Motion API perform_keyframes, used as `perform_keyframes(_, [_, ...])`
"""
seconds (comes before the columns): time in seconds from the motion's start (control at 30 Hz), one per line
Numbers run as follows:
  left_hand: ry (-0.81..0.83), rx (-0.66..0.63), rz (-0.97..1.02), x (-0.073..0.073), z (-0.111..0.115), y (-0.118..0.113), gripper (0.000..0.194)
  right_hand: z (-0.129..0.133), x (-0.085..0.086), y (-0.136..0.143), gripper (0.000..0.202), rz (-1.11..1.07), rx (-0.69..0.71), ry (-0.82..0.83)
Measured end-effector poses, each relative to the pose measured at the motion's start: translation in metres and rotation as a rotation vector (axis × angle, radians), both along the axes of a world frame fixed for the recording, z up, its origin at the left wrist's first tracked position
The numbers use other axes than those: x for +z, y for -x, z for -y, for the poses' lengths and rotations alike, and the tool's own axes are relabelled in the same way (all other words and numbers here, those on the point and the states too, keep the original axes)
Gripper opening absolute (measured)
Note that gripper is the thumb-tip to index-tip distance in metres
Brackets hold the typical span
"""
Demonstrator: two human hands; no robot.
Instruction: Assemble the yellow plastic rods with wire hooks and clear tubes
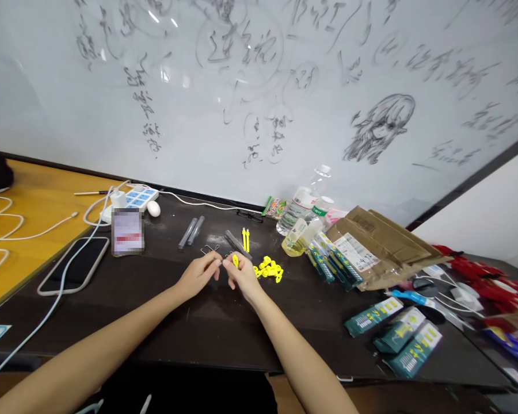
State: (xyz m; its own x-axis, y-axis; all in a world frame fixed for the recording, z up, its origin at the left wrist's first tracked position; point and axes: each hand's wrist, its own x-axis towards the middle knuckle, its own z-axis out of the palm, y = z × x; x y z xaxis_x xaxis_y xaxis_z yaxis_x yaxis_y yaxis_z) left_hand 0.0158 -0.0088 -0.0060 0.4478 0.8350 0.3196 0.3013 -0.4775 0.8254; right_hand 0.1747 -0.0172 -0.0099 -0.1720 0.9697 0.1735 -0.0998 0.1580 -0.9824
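Observation:
My left hand [201, 272] and my right hand [243, 277] meet above the dark table, fingertips almost touching. A small yellow plastic piece [235, 261] is pinched in the right hand. The left fingers are pressed together; whatever they hold is too small to make out. Thin bent metal wires [210, 249] lie just beyond the left hand. Right of my hands is a pile of yellow plastic pieces [268, 269]. Two slim yellow sticks [246, 239] and a clear tube [237, 244] lie behind the right hand. More clear tubes [191, 232] rest farther back on the left.
Bottles [304, 198], green boxes [408, 339] and a cardboard package [371, 247] stand to the right. At left are a phone [74, 265], a power strip [141, 199] and white cables. Black glasses [249, 216] lie near the whiteboard [190, 115] at the back.

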Motion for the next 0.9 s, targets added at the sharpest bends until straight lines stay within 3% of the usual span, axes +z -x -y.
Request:
perform_keyframes(0.13, [0.112,-0.050,0.097,-0.0028,-0.0012,-0.0018,0.029,-0.0009,0.0014,-0.0048,0.027,0.140,-0.027,-0.032])
perform_keyframes(0.33, [0.149,-0.093,0.184,-0.0009,-0.0030,0.0003,0.017,0.0026,0.0030,-0.0006,0.024,0.163,-0.015,-0.055])
perform_keyframes(0.57, [0.209,-0.053,0.259,0.0032,0.0026,-0.0029,0.004,0.0058,0.0037,0.0031,0.022,0.197,-0.041,-0.066])
perform_keyframes(0.9, [0.307,-0.092,0.350,-0.0042,-0.0052,-0.0023,0.017,0.0048,0.0006,0.0024,0.026,0.064,-0.002,-0.027])
